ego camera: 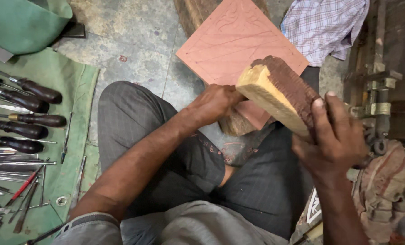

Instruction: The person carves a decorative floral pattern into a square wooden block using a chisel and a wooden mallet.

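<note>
Two hands share the work around a square reddish panel (232, 43), which rests tilted on a dark wooden block (234, 123) in front of the person's crossed legs, one corner pointing down toward the lap, faint carved lines running across its face. The left hand (215, 103) is clenched at the panel's lower edge; what it grips, perhaps a chisel, is hidden. The right hand (336, 136) grasps a chunky wooden mallet block (277, 93), its long axis slanting up-left, pale end face toward the panel. I judge this the striking stage of carving; a next blow would call for a steady left hand. Wooden-handled chisels (27, 109) lie on a green cloth (75, 86) well apart to the left.
</note>
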